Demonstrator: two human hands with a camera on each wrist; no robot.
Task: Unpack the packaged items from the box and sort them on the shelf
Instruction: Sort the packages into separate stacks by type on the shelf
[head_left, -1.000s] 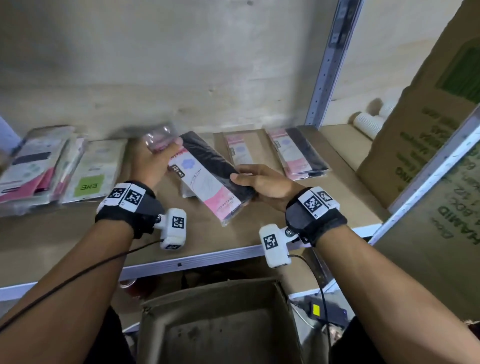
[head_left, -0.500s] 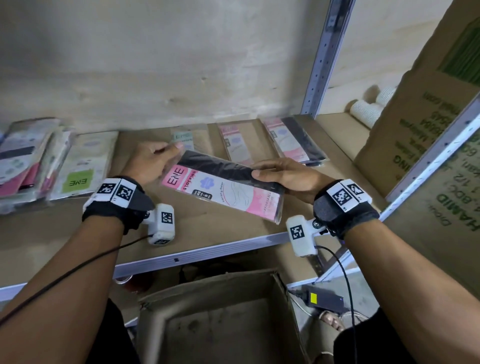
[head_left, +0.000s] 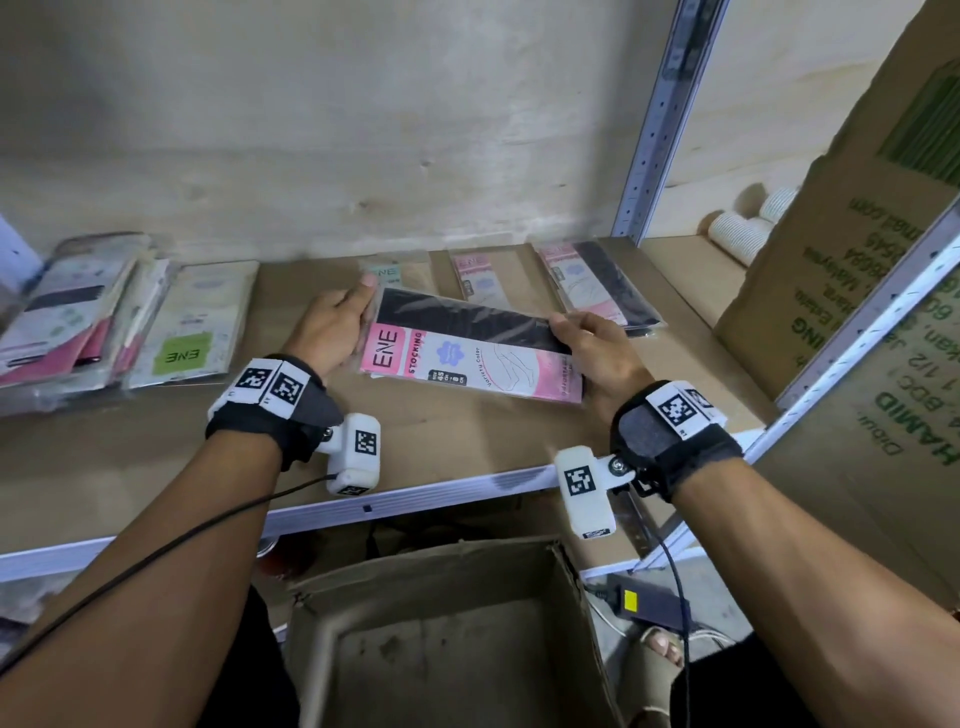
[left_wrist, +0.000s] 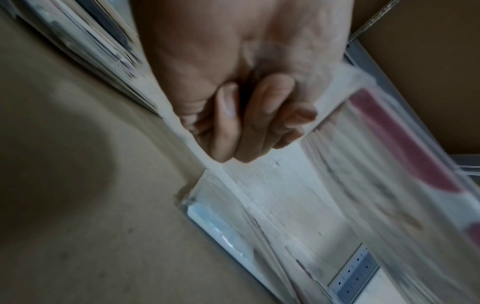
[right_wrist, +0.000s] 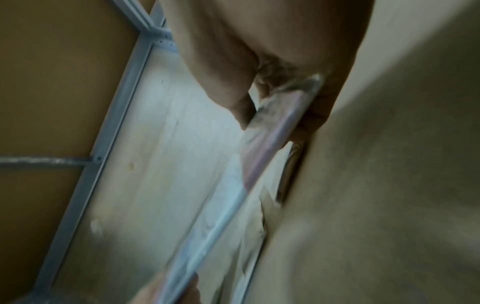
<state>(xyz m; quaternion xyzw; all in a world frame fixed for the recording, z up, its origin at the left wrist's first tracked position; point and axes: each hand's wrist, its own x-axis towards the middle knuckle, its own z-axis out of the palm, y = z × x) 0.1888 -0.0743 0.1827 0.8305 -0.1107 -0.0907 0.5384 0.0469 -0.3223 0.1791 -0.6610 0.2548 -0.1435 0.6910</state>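
I hold a flat pink-and-black stocking packet (head_left: 467, 351) crosswise just above the brown shelf board (head_left: 156, 441). My left hand (head_left: 332, 332) grips its left end, fingers curled beneath it in the left wrist view (left_wrist: 249, 123). My right hand (head_left: 592, 348) pinches the right end; the packet (right_wrist: 262, 148) runs edge-on between thumb and fingers in the right wrist view. Below the shelf stands the open cardboard box (head_left: 441, 639), and no packets show inside it.
Sorted packets lie on the shelf: a stack at far left (head_left: 67, 312), a green-label packet (head_left: 192, 322), and three at the back (head_left: 597, 283). A grey upright post (head_left: 660, 119) stands behind. Large printed cartons (head_left: 857, 291) and white rolls (head_left: 748, 228) fill the right.
The packet has turned from a steep diagonal to nearly level across the shelf and sunk closer to the board. Both hands stayed on its ends.
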